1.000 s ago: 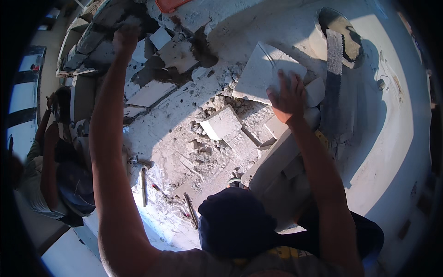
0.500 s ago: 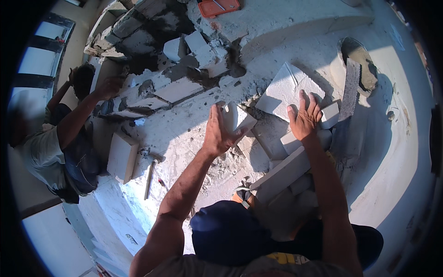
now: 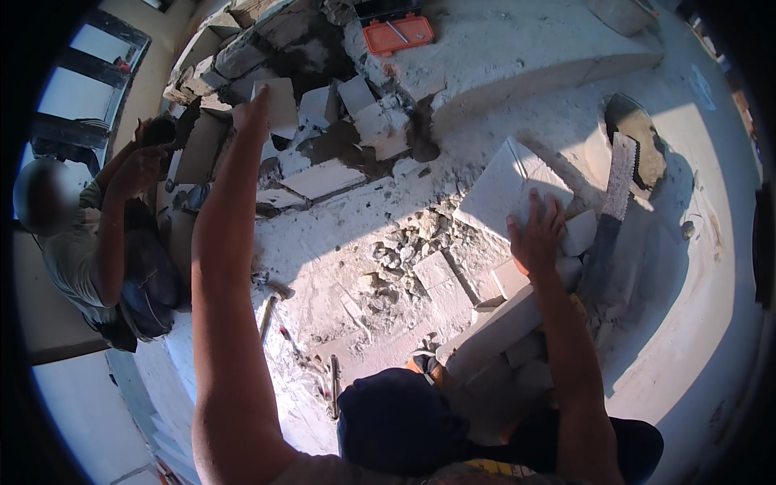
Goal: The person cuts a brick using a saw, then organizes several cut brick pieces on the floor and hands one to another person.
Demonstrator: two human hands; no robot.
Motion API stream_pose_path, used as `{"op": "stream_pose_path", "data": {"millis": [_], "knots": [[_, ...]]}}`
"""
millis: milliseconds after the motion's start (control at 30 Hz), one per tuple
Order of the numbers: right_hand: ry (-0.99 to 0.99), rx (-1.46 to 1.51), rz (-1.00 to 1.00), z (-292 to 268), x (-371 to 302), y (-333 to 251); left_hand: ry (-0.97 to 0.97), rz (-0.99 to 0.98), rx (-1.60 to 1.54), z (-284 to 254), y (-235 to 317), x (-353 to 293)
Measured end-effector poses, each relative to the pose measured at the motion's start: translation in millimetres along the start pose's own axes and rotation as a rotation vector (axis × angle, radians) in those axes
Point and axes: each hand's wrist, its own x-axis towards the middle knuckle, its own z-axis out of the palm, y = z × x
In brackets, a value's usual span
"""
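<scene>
My left arm stretches far forward, and my left hand (image 3: 249, 115) grips a small white block (image 3: 281, 109) above the low block wall (image 3: 323, 179) with its dark mortar. Its fingers are partly hidden by the hand itself. On the right, my right hand (image 3: 536, 237) rests with fingers spread on a large white block (image 3: 511, 182), which lies tilted over other pieces. A smaller block piece (image 3: 579, 233) sits just beside those fingers. Close by on the right leans a handsaw (image 3: 612, 198) with a toothed, dust-covered blade.
A co-worker (image 3: 89, 250) crouches at the left, holding a dark trowel (image 3: 186, 125). A hammer (image 3: 269, 311) and rubble (image 3: 396, 255) lie on the floor. A long block (image 3: 493, 327) stands near my knees. A mortar bucket (image 3: 634, 137) and an orange tray (image 3: 396, 34) are farther off.
My left hand has carried the small block from the middle, forward and left, to above the wall. My right hand stays on the large block. The co-worker's hand has drawn back.
</scene>
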Motion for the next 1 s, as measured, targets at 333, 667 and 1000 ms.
{"op": "stream_pose_path", "data": {"millis": [333,667,1000], "knots": [[-0.087,-0.009,0.019,-16,2,-5,0.17,0.384,0.818,-45,-76,112],[-0.138,0.103,0.023,-11,6,-14,0.083,0.351,1.167,-135,-117,250],[-0.145,-0.037,0.017,-25,3,-10,0.383,0.935,0.189,-84,-14,-73]]}}
